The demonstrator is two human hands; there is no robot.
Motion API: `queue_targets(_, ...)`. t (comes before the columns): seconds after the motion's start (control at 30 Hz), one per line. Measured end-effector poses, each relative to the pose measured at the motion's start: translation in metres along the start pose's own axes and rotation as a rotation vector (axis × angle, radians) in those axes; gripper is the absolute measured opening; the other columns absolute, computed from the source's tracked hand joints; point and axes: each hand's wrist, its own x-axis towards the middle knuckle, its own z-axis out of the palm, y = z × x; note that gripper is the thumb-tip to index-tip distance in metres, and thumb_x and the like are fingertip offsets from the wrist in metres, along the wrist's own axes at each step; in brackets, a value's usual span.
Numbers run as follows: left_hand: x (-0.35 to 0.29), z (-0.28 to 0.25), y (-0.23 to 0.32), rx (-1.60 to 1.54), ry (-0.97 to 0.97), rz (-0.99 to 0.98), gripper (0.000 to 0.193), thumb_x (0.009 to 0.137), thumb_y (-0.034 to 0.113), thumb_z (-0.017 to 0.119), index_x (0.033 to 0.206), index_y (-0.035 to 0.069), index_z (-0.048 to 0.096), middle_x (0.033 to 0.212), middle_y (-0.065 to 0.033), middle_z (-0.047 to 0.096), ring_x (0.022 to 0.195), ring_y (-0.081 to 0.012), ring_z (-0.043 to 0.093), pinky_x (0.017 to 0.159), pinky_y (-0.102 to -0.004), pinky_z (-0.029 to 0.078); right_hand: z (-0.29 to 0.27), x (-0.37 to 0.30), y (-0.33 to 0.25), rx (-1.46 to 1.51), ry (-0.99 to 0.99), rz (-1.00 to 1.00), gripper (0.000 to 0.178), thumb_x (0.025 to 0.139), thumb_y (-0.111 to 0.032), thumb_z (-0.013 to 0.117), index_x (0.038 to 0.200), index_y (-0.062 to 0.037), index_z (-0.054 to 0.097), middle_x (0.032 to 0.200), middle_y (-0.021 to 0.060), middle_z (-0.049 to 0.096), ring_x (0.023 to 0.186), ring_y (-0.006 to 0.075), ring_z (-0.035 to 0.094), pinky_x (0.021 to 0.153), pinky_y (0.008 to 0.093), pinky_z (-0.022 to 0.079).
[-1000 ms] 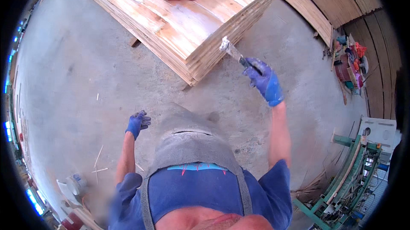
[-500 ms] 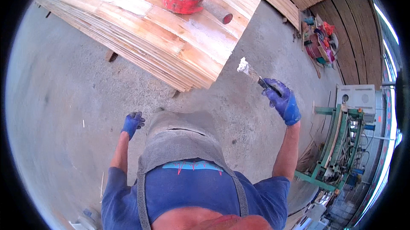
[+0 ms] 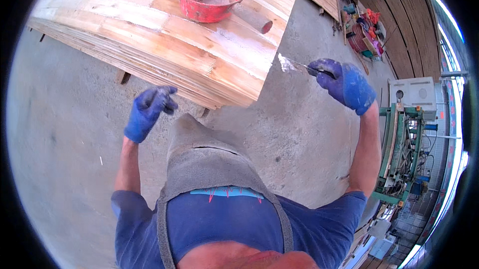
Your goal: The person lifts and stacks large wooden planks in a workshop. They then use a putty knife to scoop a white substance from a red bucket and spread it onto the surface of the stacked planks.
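Observation:
In a blue glove, my right hand (image 3: 344, 82) grips the handle of a putty knife (image 3: 301, 66). White paste coats its blade tip, which points left beside the corner of a stack of wooden panels (image 3: 199, 52). My left hand (image 3: 148, 112), also gloved in blue, is raised by the stack's near edge, its fingers loosely bent and apart with nothing in them. On top of the stack sits a red pan (image 3: 205, 14) with dried paste inside and a stubby handle toward the right. Pale filler is smeared across parts of the top panel.
Wood blocks (image 3: 122, 76) prop the stack off the concrete floor (image 3: 279, 154). A green-framed machine (image 3: 399, 154) stands at the right. Behind it, a pile of colourful odds and ends (image 3: 366, 34) lies near more stacked boards (image 3: 399, 19).
Both hands have risen toward the stack, the left one more plainly. The knife has turned nearly level. The stack and pan have shifted slightly left in view.

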Motion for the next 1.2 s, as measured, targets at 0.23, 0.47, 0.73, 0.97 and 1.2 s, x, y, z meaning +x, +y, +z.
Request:
queue_targets(0.23,0.128,-0.04,0.095,0.985,0.064,0.961,0.05,0.08,0.02,0.075,0.127,0.009,0.06,0.118,-0.011,0.065,0.109,-0.0303,0.06,0.102,-0.0455,0.042,-0.012,0.038,-0.071,-0.131,0.006,0.084,0.028,0.087,-0.02,0.059,0.112,-0.0119,0.069,0.101,0.0149,0.069,0.09,0.033,0.066,0.08,0.0396,0.052)
queue_targets(0.47,0.223,-0.085,0.11,0.927,-0.076,1.115,0.062,0.077,0.023,0.078,0.132,0.007,0.054,0.127,-0.0126,0.06,0.116,-0.0313,0.057,0.101,-0.0445,0.043,-0.01,0.064,-0.149,-0.134,0.048,0.243,0.026,0.086,-0.02,0.057,0.108,-0.0119,0.068,0.096,0.0153,0.069,0.09,0.0346,0.065,0.079,0.0439,0.052)
queue_targets(0.73,0.243,-0.134,0.107,0.71,-0.066,1.006,0.056,0.079,0.02,0.077,0.129,0.004,0.054,0.125,-0.0154,0.061,0.115,-0.034,0.058,0.093,-0.0419,0.048,-0.038,0.073,-0.232,0.279,0.528,0.4,0.034,0.085,-0.002,0.064,0.119,-0.0043,0.065,0.106,0.0174,0.069,0.098,0.0285,0.068,0.082,0.0335,0.052)
queue_targets(0.97,0.151,-0.021,0.086,0.044,-1.133,0.181,0.064,0.09,0.044,0.066,0.138,0.007,0.046,0.111,-0.017,0.065,0.09,-0.0229,0.068,0.076,-0.0395,0.056,-0.03,0.114,-0.19,0.541,0.955,0.517,0.028,0.092,-0.011,0.06,0.119,-0.0025,0.065,0.099,0.0096,0.069,0.082,0.0127,0.065,0.067,0.0268,0.052)
queue_targets(1.2,0.208,0.113,0.085,-0.775,-0.737,-0.695,0.062,0.093,0.055,0.055,0.137,0.012,0.045,0.125,-0.0181,0.054,0.098,-0.0264,0.065,0.086,-0.0404,0.054,-0.007,0.131,-0.132,0.93,1.067,0.43,0.029,0.097,-0.021,0.058,0.119,-0.0054,0.065,0.082,0.0027,0.068,0.055,0.0038,0.053,0.048,0.0207,0.041)
